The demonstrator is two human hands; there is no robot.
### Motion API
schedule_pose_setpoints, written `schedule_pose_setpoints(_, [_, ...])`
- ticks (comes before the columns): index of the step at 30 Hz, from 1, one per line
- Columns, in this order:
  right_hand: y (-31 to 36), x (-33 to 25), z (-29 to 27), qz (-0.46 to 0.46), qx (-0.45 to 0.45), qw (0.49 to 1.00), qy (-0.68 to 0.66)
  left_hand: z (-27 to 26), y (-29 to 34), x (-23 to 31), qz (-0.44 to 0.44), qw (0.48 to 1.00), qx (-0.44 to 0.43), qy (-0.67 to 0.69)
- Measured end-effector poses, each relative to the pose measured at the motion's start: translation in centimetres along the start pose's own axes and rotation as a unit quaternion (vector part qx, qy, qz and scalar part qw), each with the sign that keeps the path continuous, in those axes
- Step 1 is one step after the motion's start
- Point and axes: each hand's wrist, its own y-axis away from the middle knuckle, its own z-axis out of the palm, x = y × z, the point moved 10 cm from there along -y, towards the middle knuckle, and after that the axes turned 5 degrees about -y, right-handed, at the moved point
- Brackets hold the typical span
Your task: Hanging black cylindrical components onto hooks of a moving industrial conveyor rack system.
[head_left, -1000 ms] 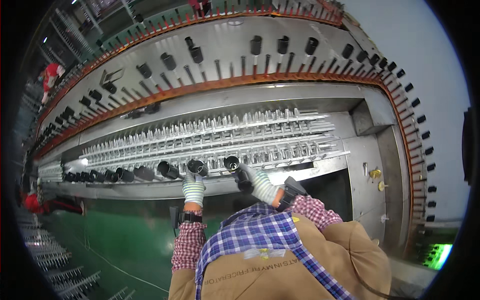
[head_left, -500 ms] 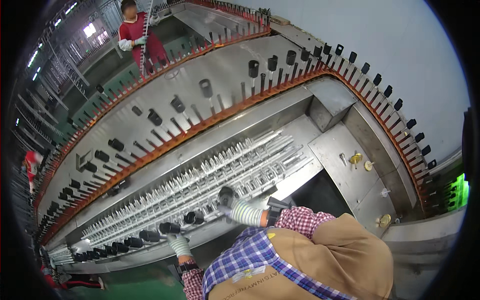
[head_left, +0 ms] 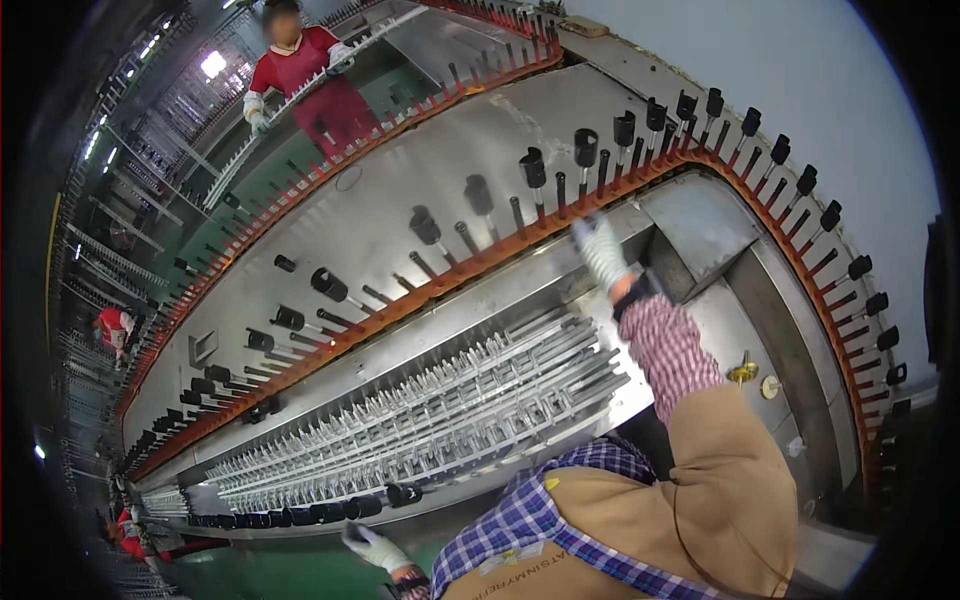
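My right hand point(head_left: 602, 255), in a striped work glove, is raised to the near edge of the orange-red conveyor rail point(head_left: 512, 244). Motion smears its fingers, so their grip is unclear; no black cup shows in them. Upright posts line the rail, many topped with a black open-ended cup point(head_left: 585, 148). My left hand point(head_left: 376, 548), gloved too, hangs low over the green floor with fingers stretched out, holding nothing visible. Close above it, along the metal trough's near edge, lies a row of black cups point(head_left: 404, 495). Racks of silvery metal prongs point(head_left: 420, 405) lie beside that row.
Across the rail, a person in red point(head_left: 322, 95) holds a long toothed metal bar point(head_left: 300, 92). To my right, brass-coloured round pieces point(head_left: 742, 373) sit on a metal ledge. The rail curves round at the right beside a pale wall point(head_left: 800, 90).
My right hand has left the cup row and moved up to the rail; the cup it had is no longer visible in it. My left hand has dropped away from the cups.
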Motion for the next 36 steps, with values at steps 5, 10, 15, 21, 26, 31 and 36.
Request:
schedule_pose_setpoints(5, [-5.2,-2.9,6.5,0.117,-0.205,0.972,-0.016,6.3,9.1,6.1,-0.149,0.957,-0.172,0.178])
schedule_pose_setpoints(10, [-5.4,-13.6,0.4,-0.134,-0.049,0.990,-0.007,11.6,9.5,10.4,-0.180,0.931,-0.260,0.182])
schedule_pose_setpoints(15, [-13.7,-1.6,-15.3,-0.048,0.273,0.958,-0.069,11.2,8.6,10.4,-0.155,0.964,-0.194,0.098])
schedule_pose_setpoints(21, [-21.1,5.2,-18.7,0.045,0.165,0.985,-0.005,9.7,7.3,15.1,0.124,0.977,-0.064,-0.159])
schedule_pose_setpoints(26, [-23.0,6.4,-17.4,-0.279,0.078,0.865,0.410,11.7,4.9,13.4,0.010,0.880,-0.204,-0.428])
schedule_pose_setpoints(31, [-13.8,-4.2,-15.9,-0.034,0.125,0.991,-0.026,15.1,3.8,11.7,0.073,0.924,-0.286,-0.243])
schedule_pose_setpoints(36, [10.7,-6.4,-0.7,-0.092,-0.200,0.975,0.025,15.9,3.7,11.0,0.020,0.964,-0.265,0.006])
